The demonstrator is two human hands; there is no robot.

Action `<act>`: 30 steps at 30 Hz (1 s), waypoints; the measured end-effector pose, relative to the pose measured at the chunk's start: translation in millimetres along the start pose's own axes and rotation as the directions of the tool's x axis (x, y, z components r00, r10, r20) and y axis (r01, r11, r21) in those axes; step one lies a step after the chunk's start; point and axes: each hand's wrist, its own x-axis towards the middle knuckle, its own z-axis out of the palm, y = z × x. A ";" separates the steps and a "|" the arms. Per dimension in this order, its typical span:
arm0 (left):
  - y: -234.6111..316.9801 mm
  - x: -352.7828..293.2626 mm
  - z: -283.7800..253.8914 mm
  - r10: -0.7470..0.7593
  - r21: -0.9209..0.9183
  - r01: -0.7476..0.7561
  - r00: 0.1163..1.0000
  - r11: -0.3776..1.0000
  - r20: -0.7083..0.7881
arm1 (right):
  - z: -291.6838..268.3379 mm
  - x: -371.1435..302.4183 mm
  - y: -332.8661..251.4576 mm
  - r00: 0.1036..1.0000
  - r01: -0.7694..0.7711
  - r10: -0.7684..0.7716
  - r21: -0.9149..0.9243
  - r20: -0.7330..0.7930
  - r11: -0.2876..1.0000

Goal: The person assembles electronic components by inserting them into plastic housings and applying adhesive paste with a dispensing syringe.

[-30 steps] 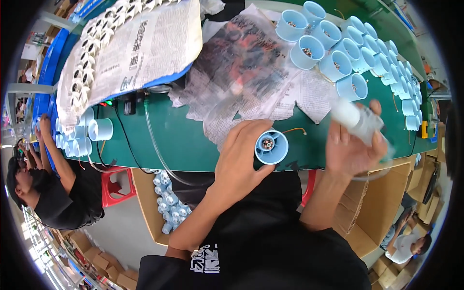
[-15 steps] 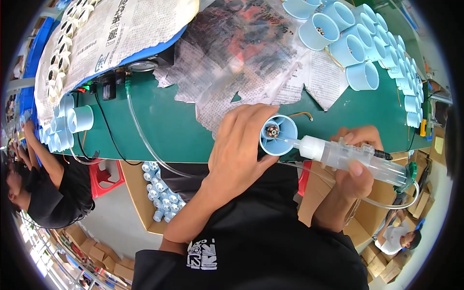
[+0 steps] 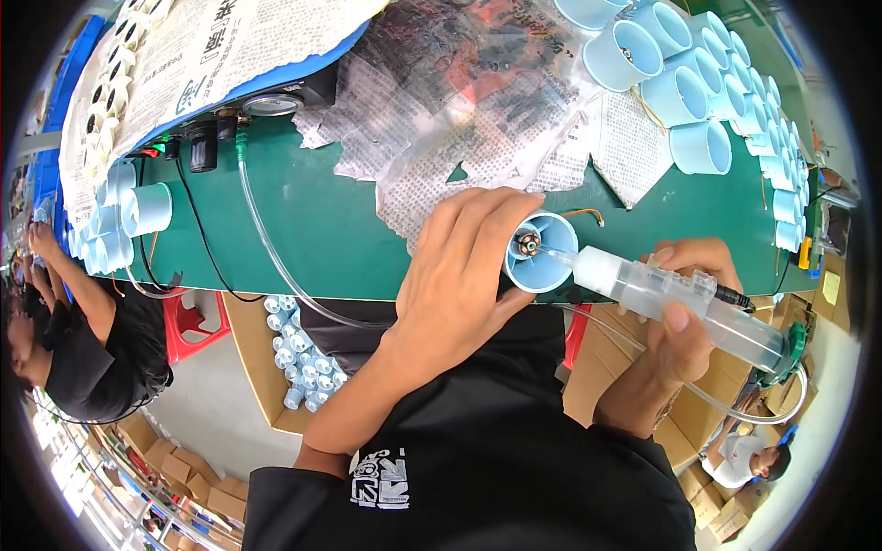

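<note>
My left hand (image 3: 464, 262) wraps round a light blue plastic cup (image 3: 544, 274), its open end turned toward me. Inside the cup sits a small round metal part (image 3: 526, 244), and a thin wire lead (image 3: 585, 215) comes out behind it. With my right hand (image 3: 689, 303) I grip a clear dispensing syringe (image 3: 643, 286) with a white front part. Its fine tip reaches into the cup, close to the metal part; whether they touch I cannot tell. A green cap (image 3: 788, 354) at the syringe's back end joins a clear hose (image 3: 767, 420).
Many similar cups (image 3: 700, 147) stand at the far right, more (image 3: 147, 209) at the left. Newspaper sheets (image 3: 413, 197) cover part of the green table (image 3: 322, 230). A control box with a gauge (image 3: 272, 104) feeds a clear tube (image 3: 262, 225). A carton (image 3: 253, 367) holds blue parts below.
Cup and syringe have shifted slightly right in view, as have the cups at the far right. The syringe now slants more steeply, its back end lower. Both hands keep their hold.
</note>
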 end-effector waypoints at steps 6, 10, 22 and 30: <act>0.1 0.6 -1.1 0.035 0.009 -0.035 0.999 0.999 0.013 | 4.1 0.7 -2.8 1.000 0.003 -0.003 0.001 -0.017 1.000; 0.0 -0.3 -0.8 0.035 0.013 -0.035 0.999 0.999 0.013 | 3.4 -0.2 -1.9 1.000 0.010 -0.010 0.003 -0.024 1.000; 1.5 -1.5 -1.5 0.025 0.031 -0.026 1.000 0.999 0.014 | 4.9 -0.9 -4.1 1.000 -0.010 0.010 0.021 -0.011 1.000; 1.0 4.8 -1.4 0.025 0.038 -0.025 1.000 0.999 0.005 | 1.0 9.2 7.5 1.000 -0.001 0.003 0.465 -0.004 0.885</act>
